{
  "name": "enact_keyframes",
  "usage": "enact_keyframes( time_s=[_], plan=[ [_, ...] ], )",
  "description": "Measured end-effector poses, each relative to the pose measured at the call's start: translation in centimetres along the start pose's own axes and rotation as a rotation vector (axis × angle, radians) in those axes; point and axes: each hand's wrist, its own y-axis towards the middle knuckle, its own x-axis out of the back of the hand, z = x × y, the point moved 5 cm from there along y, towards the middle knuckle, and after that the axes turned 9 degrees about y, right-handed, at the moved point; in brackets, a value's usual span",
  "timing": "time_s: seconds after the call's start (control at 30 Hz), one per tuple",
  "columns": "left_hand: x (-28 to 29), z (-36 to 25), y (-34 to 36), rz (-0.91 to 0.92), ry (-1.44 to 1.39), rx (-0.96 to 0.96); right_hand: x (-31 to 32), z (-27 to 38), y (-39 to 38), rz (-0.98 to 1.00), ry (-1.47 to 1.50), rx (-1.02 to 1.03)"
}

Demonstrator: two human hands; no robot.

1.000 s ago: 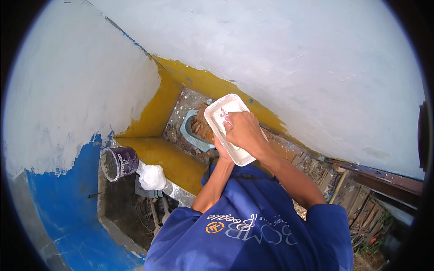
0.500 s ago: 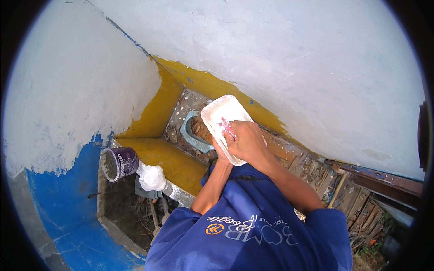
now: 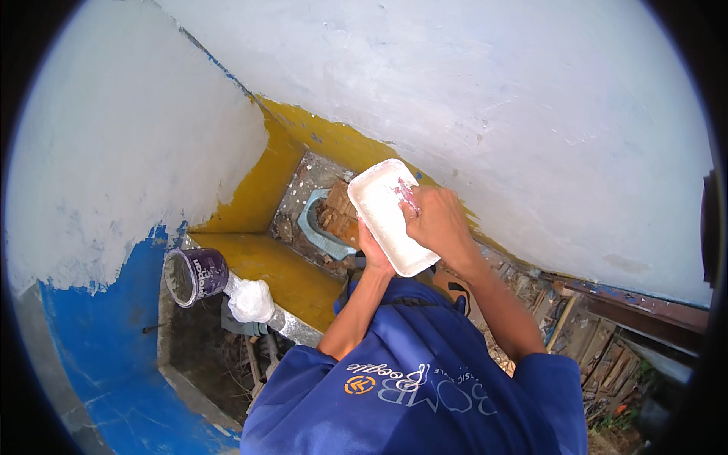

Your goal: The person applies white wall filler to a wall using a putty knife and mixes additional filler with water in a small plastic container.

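Supporting the white tray (image 3: 379, 201) at its left edge, the person's left hand (image 3: 374, 250) is clamped on it; right hand (image 3: 444, 221), just beside, is closed round a small pinkish, paint-smeared tool (image 3: 407, 196) over the tray's right side, exact kind unclear. Pale blue basin (image 3: 327, 244) sits left of the left hand, purple bucket (image 3: 208, 274) and white bundle (image 3: 252, 302) farther left.
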Motion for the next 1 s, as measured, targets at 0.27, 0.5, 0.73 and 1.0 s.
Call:
enact_keyframes(
  time_s=[0.27,0.5,0.73,1.0],
  plan=[
    [1.7,-0.4,0.7,-0.066,0.124,-0.067,-2.9,-1.0,-1.2,0.036,0.038,-0.012],
    [1.3,-0.9,-0.3,-0.029,0.119,-0.076,1.0,-1.1,0.9,0.042,0.005,-0.009],
    [0.8,0.1,0.3,-0.070,0.058,-0.041,-0.9,-1.3,0.8,0.005,-0.233,0.028],
    [1.0,0.5,1.4,-0.120,0.043,-0.044,-2.3,-1.3,-0.1,0.067,-0.168,0.022]
  ],
)
